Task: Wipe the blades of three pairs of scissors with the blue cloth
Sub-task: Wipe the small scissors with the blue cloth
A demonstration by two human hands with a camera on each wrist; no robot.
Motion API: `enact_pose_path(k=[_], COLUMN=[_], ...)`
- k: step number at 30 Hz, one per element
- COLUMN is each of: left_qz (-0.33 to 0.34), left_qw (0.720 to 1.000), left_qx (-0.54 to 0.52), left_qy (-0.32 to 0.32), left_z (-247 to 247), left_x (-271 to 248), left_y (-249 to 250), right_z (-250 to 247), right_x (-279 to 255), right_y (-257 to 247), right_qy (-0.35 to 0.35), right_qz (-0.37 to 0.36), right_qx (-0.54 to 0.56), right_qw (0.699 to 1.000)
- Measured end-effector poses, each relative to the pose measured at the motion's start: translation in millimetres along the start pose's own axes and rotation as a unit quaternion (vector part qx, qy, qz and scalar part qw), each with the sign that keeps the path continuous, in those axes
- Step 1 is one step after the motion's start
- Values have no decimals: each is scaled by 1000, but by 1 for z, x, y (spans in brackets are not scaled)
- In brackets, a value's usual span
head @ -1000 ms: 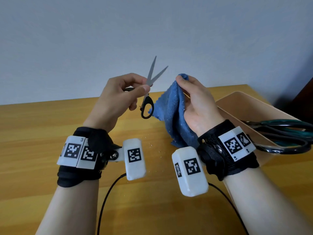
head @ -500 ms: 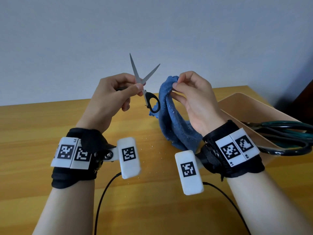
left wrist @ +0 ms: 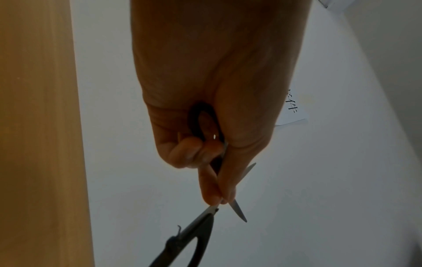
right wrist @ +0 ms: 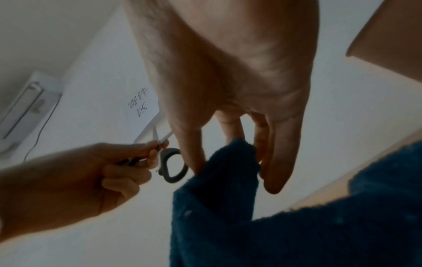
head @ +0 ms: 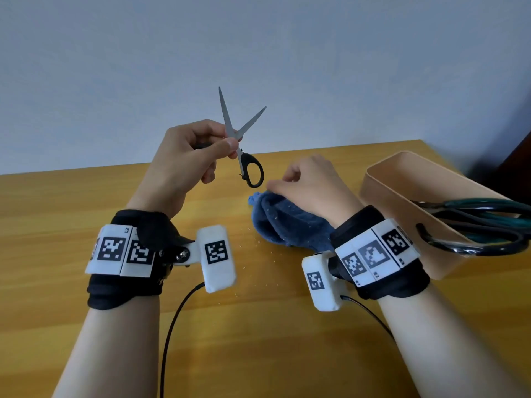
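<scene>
My left hand [head: 227,142] pinches a small pair of black-handled scissors [head: 248,165] at the pivot and holds it above the table. Its blades are spread and point up, and one handle loop hangs free. In the left wrist view the other loop of the scissors [left wrist: 196,227] sits inside my curled fingers. The blue cloth [head: 287,222] lies bunched on the wooden table [head: 57,214], right of the scissors. My right hand [head: 275,188] is lowered onto it. In the right wrist view the thumb and fingers pinch the top fold of the cloth [right wrist: 228,198].
A tan open box [head: 382,182] stands at the right edge of the table. Two larger pairs of scissors [head: 482,222], one green-handled and one dark, stick out of it. Black cables trail from both wrist cameras toward me. Small crumbs dot the table.
My right hand has dropped from beside the blades down to the table, taking the cloth with it. My left hand has tilted the scissors slightly, blades still spread.
</scene>
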State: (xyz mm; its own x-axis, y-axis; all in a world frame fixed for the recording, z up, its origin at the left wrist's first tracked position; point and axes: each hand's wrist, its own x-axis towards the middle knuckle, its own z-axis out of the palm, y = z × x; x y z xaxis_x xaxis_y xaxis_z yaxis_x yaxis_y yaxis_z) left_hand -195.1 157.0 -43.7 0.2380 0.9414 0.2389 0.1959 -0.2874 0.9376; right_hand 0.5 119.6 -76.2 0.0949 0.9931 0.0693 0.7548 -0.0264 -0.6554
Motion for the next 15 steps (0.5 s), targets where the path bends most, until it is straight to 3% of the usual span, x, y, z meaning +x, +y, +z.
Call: enact_pose_path(k=[4, 8, 15], left_qz=[-8, -12, -17], left_qw=[1000, 1000, 1000], left_qx=[9, 16, 22], left_qy=[5, 7, 8], left_z=[-3, -5, -6], left_x=[0, 1, 2], left_y=[-1, -3, -5], right_z=[1, 3, 8], right_x=[-3, -5, -6], right_y=[-1, -3, -2], right_qy=[-67, -142, -184], right_qz=[-23, -32, -41], right_qx=[-107, -91, -99], right_qw=[992, 985, 977])
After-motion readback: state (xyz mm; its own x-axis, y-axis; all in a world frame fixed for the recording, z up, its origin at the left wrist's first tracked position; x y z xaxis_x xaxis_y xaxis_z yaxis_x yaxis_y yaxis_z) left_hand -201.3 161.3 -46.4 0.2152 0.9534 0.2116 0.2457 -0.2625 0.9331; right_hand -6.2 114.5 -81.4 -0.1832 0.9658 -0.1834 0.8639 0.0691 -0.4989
